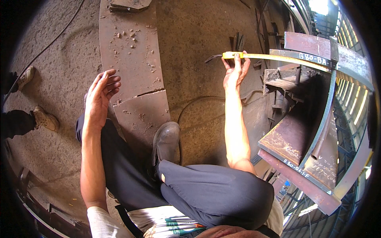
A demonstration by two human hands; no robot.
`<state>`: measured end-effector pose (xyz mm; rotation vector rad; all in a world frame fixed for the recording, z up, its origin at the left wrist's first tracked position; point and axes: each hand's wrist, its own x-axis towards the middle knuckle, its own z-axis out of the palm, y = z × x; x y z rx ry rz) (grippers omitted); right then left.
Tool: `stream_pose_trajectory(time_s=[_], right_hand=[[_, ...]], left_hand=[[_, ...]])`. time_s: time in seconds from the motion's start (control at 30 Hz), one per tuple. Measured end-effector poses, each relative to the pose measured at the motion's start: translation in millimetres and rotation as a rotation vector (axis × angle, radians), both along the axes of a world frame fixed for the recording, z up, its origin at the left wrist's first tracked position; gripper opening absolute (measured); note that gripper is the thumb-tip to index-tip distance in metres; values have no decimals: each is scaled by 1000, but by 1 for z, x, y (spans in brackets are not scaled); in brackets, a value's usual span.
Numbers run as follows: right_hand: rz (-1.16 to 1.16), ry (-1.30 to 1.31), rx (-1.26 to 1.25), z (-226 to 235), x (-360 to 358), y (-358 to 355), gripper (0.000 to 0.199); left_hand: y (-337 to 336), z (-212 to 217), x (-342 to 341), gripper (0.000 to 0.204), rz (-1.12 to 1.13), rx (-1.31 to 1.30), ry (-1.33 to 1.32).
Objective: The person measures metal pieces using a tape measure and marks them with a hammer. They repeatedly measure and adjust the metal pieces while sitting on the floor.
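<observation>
Pinching yellow steel tape-measure blade (278, 58) in right hand (235, 71) along rusty steel beam (317, 49) edge; left hand (99, 97) free, fingers together; slack grip risks blade sliding off.

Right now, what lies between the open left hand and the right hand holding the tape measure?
In the head view, a rusty curved steel plate on the rough floor lies between the left hand and the right hand pinching the yellow tape measure.

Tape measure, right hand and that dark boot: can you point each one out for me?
Tape measure (274, 57), head view: on the yellow blade, midway along.
Right hand (235, 73), head view: on the palm, below the fingers pinching the tape's end.
Boot (166, 141), head view: on the dusty toe cap.
</observation>
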<state>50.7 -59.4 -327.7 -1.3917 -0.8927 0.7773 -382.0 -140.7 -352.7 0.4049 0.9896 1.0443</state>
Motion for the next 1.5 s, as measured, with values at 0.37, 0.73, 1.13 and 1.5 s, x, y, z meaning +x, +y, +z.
stream_pose_trajectory(time_s=[0.37, 0.73, 1.13, 1.5], right_hand=[[-13, 19, 7, -2, -2, -3, 48], [-50, 516, -210, -42, -63, -85, 32], [192, 657, -598, 115, -155, -71, 43], [459, 231, -482, 391, -273, -6, 35]], left_hand=[[2, -4, 2, 38, 7, -2, -9], [8, 5, -1, 41, 29, -44, 19], [14, 57, -33, 41, -33, -284, -29], [50, 350, -87, 45, -97, -67, -133]])
